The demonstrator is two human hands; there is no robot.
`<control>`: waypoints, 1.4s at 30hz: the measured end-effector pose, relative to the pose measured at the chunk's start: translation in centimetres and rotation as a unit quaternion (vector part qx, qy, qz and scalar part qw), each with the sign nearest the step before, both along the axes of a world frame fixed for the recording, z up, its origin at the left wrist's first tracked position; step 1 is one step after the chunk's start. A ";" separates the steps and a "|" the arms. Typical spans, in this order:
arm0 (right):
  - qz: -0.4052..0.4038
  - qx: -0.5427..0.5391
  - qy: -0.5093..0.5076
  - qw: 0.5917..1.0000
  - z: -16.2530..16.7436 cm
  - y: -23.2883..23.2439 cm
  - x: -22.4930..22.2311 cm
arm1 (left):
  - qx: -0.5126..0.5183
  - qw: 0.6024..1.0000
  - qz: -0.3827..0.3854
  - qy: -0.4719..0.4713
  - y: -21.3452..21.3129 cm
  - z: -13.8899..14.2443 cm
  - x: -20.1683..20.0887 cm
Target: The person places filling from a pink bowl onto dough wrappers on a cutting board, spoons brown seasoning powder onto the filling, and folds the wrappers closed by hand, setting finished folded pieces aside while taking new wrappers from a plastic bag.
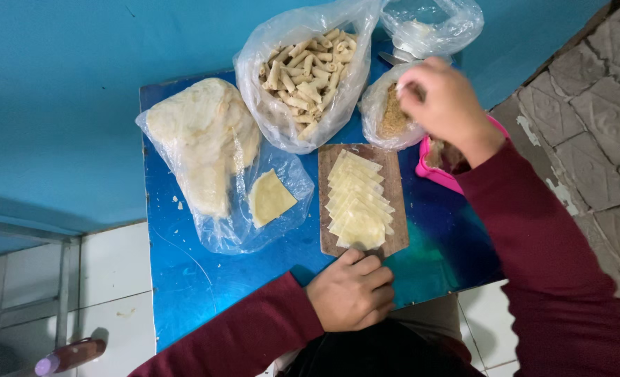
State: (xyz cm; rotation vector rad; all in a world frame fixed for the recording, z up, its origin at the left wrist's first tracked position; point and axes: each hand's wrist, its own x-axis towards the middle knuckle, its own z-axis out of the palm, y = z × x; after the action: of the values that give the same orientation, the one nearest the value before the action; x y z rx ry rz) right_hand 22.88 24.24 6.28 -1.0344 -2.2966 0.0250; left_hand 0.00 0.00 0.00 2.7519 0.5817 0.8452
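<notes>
My right hand point(448, 105) reaches into a small clear bag of brown crumbly filling point(388, 119), fingers pinched together inside it. My left hand point(352, 292) rests in a loose fist on the blue table point(184, 279), touching the near edge of a wooden board point(395, 183). A fanned row of pale dough squares point(357, 202) lies on the board. Both arms wear dark red sleeves.
A big clear bag of rolled pastry sticks point(304, 77) stands at the back. A lump of dough in plastic point(201, 143) with one loose dough square point(269, 197) lies left. A pink container point(435, 171) sits under my right wrist. A bottle point(69, 356) lies on the floor.
</notes>
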 end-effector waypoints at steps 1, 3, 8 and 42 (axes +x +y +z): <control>-0.019 -0.003 0.025 1.000 0.2 -0.1 0.0 | -0.001 1.000 0.002 -0.002 -0.1 0.0 0.1; -0.058 -0.010 0.074 0.996 0.5 -0.1 0.0 | -0.003 1.000 0.007 -0.006 -0.1 -0.1 0.1; -0.109 -0.025 0.092 0.989 0.1 -0.2 -0.9 | -0.015 1.000 0.004 -0.021 0.1 -0.1 0.1; -0.107 -0.008 0.071 0.992 0.5 -2.2 3.9 | -0.129 0.930 0.344 -0.019 29.2 9.8 8.5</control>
State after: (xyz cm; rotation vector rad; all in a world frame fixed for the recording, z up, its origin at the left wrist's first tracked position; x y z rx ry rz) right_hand 26.76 21.99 6.76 -1.2409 -2.0527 0.0297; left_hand 8.53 29.22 9.78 2.2798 1.5735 0.8567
